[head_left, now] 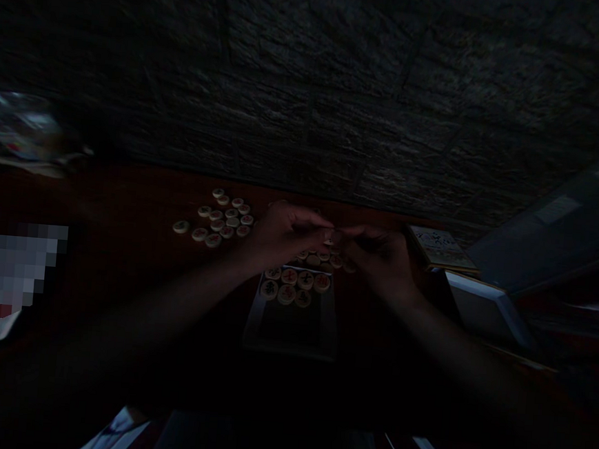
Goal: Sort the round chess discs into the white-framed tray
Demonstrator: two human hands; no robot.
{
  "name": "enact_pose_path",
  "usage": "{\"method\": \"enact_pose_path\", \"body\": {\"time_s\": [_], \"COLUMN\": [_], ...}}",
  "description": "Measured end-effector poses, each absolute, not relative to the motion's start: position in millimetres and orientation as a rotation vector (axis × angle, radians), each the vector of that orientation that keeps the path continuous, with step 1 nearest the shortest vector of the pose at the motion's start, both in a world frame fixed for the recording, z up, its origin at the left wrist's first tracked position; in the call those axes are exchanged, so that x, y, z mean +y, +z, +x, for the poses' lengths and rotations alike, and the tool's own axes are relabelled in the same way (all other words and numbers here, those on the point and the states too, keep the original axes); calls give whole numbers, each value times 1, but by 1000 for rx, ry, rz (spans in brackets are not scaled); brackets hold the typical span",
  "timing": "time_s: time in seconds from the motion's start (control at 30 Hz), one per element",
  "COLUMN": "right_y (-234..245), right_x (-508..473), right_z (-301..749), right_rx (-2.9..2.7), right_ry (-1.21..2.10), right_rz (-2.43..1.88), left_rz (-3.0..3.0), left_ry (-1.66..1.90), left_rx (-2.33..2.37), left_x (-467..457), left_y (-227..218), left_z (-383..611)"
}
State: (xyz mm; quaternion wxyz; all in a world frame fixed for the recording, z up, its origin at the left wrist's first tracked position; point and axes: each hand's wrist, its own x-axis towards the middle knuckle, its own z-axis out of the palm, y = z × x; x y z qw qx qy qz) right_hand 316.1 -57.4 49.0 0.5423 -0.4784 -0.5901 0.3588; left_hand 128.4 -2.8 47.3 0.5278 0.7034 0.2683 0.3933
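Head: left hand [284, 234], right hand [380, 260] pinch game piece [329, 240].

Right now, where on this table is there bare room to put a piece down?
Bare tabletop lies left of the loose pieces, out toward the table's edge. The near half of the tray looks empty too, though it's dark. Crowded: under the left hand and right hand, and rightward among the boxes.

Red and black characters on round game pieces [295, 283], too dim to read
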Motion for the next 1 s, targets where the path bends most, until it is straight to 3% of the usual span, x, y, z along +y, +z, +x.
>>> {"method": "enact_pose_path", "body": {"time_s": [1.0], "right_y": [50], "right_x": [-57], "right_z": [320], "right_rx": [-1337], "right_ry": [929], "right_rz": [-1098], "left_rz": [1897], "left_ry": [1009], "left_rx": [644], "left_x": [-4], "left_y": [43], "left_z": [130]}}
